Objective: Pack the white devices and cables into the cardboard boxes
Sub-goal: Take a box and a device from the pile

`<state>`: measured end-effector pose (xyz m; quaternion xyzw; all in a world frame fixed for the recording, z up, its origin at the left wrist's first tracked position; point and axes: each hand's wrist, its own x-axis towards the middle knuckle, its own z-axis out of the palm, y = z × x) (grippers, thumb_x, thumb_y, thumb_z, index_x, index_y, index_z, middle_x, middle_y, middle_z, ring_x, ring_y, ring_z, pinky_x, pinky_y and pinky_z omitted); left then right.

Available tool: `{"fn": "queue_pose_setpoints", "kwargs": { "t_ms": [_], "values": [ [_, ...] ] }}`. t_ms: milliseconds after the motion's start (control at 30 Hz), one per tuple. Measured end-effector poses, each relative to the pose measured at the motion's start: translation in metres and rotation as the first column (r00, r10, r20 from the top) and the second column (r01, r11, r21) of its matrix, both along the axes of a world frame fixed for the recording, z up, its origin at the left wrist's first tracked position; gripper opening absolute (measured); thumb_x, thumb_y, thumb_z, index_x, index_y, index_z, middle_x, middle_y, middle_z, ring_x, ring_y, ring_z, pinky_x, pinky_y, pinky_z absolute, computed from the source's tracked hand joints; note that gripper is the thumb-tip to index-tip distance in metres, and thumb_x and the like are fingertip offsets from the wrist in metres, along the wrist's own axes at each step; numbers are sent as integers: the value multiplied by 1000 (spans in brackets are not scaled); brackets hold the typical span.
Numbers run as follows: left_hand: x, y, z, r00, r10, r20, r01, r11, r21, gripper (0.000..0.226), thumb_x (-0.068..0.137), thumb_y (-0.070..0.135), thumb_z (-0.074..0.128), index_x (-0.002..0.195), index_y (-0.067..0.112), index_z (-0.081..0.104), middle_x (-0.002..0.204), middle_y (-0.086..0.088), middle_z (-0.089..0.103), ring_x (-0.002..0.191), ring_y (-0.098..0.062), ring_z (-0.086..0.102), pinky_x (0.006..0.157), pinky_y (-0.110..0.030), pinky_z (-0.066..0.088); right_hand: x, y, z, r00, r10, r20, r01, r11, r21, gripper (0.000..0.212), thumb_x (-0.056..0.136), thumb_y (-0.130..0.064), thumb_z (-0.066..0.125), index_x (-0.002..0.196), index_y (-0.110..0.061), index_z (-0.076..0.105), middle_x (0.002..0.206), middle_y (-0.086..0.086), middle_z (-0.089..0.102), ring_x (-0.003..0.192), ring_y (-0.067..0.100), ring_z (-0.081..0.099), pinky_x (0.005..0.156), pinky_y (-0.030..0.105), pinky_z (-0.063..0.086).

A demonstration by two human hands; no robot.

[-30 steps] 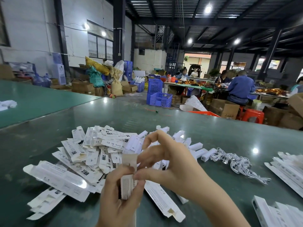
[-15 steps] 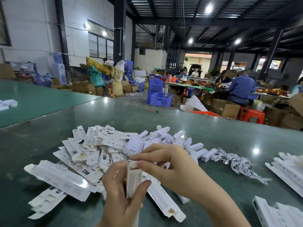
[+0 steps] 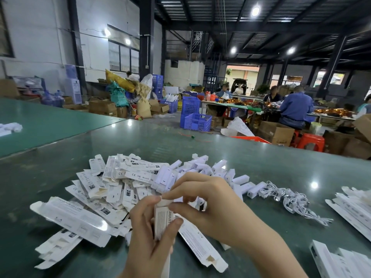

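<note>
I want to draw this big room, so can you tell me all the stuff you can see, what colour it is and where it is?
table: one, dark green, glossy, in front
flat box sleeves: a heap, too many to count, white with print, table's left-middle
white devices: many, white, behind the hands
cables: one tangled bundle, white, right of the devices
more boxes: a stack, white, table's right edge
crates: several, blue, on the floor beyond
stool: one, red, far right
people: a few, seated at a far table
held box: one, white, upright between the hands
left hand: grips the box
right hand: pinches its top flap
</note>
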<state>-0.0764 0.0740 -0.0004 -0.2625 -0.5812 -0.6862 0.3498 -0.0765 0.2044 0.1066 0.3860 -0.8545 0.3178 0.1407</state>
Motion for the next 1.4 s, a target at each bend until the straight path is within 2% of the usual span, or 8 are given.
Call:
{"fn": "queue_pose_setpoints", "kwargs": {
  "t_ms": [200, 667, 767, 933, 1067, 1200, 1300, 1400],
  "values": [
    [2, 2, 5, 982, -126, 143, 107, 985, 134, 44, 69, 25, 67, 102, 49, 52, 96, -11, 66, 32, -22, 42, 35, -27, 40, -3, -2, -2, 998, -23, 50, 24, 1000, -20, 14, 84, -15, 70, 98, -18, 72, 95, -7, 63, 77, 1, 52, 73, 11, 41],
    [7, 4, 20, 931, -215, 296, 141, 957, 252, 38, 87, 3, 58, 88, 39, 48, 63, -18, 54, 28, -22, 38, 35, -24, 39, -6, -8, -7, 998, -58, -22, 60, 992, 111, 29, 92, -5, 55, 113, -19, 69, 109, -7, 62, 103, 13, 51, 90, 25, 41],
    [-1, -2, 24, 771, -468, 432, 206, 825, 526, 22, 96, 13, 44, 99, 34, 52, 80, -20, 56, 38, -27, 47, 34, -27, 42, -8, -1, -3, 995, -59, -76, 75, 968, 241, 57, 88, 4, 50, 132, -32, 52, 135, -8, 48, 115, 16, 40, 97, 25, 36],
    [-12, -18, 17, 283, -908, 310, 317, 393, 863, 56, 78, 31, 54, 125, 1, 51, 128, -18, 56, 120, -36, 53, 81, -50, 50, -2, 2, -2, 996, 87, -15, -66, 848, 525, 85, 71, 1, 38, 134, -56, 33, 152, -20, -6, 128, 12, 9, 91, 25, 20],
    [-8, -19, 3, 358, -898, 256, 152, 327, 933, 33, 102, 14, 34, 125, -3, 51, 125, -25, 56, 81, -2, 68, 79, -18, 50, -5, -1, -3, 996, 81, -23, -60, 874, 481, 69, 72, 1, 51, 126, -41, 53, 145, -8, 28, 123, 17, 24, 87, 20, 24],
    [-11, -3, 11, 641, -637, 428, 237, 695, 679, 59, 83, 32, 58, 135, 5, 45, 138, -14, 51, 115, -13, 58, 101, -27, 40, -12, 10, -4, 990, 9, 138, -54, 945, 323, 31, 82, -37, 70, 111, -32, 60, 110, -13, 57, 103, 4, 47, 90, 24, 41],
    [-15, -5, 31, 724, -511, 464, 289, 835, 468, 112, 29, 56, 87, 126, 15, 49, 111, -1, 70, 89, -13, 68, 66, -19, 51, -11, 13, -5, 940, -84, 332, -57, 918, 394, 15, 81, -48, 66, 79, -37, 56, 82, -21, 57, 76, -6, 51, 68, 21, 43],
    [-8, -1, 29, 752, -374, 542, 280, 927, 251, 86, 50, 30, 80, 130, 19, 51, 128, -8, 59, 105, -26, 58, 71, -23, 54, -16, 5, -16, 914, -131, 384, -75, 876, 477, 22, 85, -50, 58, 84, -29, 59, 87, -12, 63, 75, 3, 55, 64, 23, 43]
  ]
}}
